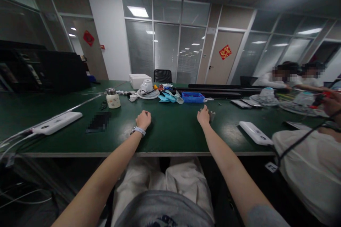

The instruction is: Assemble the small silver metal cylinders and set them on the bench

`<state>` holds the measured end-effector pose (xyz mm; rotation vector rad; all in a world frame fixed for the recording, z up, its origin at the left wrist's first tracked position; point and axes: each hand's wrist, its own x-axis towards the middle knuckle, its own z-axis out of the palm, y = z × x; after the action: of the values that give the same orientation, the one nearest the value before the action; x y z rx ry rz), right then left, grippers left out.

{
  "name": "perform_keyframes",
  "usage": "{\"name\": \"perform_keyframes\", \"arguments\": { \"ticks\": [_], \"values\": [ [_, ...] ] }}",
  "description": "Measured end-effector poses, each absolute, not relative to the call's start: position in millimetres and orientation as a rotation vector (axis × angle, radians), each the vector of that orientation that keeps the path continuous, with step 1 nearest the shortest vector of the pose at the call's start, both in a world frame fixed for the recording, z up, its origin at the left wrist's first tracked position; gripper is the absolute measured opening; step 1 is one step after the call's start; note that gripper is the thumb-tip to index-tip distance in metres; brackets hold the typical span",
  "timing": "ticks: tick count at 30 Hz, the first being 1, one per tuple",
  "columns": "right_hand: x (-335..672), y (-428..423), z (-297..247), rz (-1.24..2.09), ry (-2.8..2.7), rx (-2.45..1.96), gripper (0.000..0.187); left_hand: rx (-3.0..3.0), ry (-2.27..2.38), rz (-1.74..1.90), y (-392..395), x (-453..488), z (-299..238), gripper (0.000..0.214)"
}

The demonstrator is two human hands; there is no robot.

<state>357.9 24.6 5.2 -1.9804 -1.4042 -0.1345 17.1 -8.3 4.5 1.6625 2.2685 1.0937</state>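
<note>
My left hand (144, 120) rests on the green table (170, 138) as a loose fist, with a light-strapped watch (138, 131) on its wrist. Any content of that fist is hidden from view. Farther right, my right hand (204, 116) has its fingers curled together over the table; a small dark bit shows at its left side, too small to name. Just beside its right edge stands a small metallic cylinder (212, 115); whether the fingers touch it, I cannot tell. Behind that hand lies a blue plastic tray (193, 100) with small parts inside.
Light-blue pieces (170, 97), a white fan grille (148, 94) and a white box (140, 81) lie at the back. A cream jar (113, 100), a blurred-out dark phone-like slab (98, 122) and white power banks (255, 133) flank my arms. Co-workers (285, 76) sit to the right.
</note>
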Motion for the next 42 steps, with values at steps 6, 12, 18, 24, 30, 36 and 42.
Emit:
{"name": "perform_keyframes", "arguments": {
  "ticks": [6,12,18,24,30,36,42],
  "values": [
    [349,11,13,0.047,-1.333,-1.973,0.068,1.736,2.101,1.199,-11,21,5,0.031],
    [252,-4,11,0.252,-1.69,-1.599,0.071,2.079,1.704,1.346,-18,32,8,0.042],
    [155,-19,5,0.391,-1.893,-1.345,0.067,2.09,1.514,1.438,-21,36,9,0.037],
    [152,-25,3,0.391,-1.919,-1.32,0.068,1.921,1.51,1.501,-14,35,6,0.038],
    [158,-28,5,0.394,-1.905,-1.348,0.073,1.71,1.329,1.482,-6,34,1,0.044],
    [160,-28,3,0.422,-1.909,-1.314,0.067,1.654,1.335,1.485,-12,36,6,0.043],
    [165,-31,3,0.428,-1.888,-1.301,0.068,1.649,1.445,1.627,-15,26,13,0.044]
  ]
}}
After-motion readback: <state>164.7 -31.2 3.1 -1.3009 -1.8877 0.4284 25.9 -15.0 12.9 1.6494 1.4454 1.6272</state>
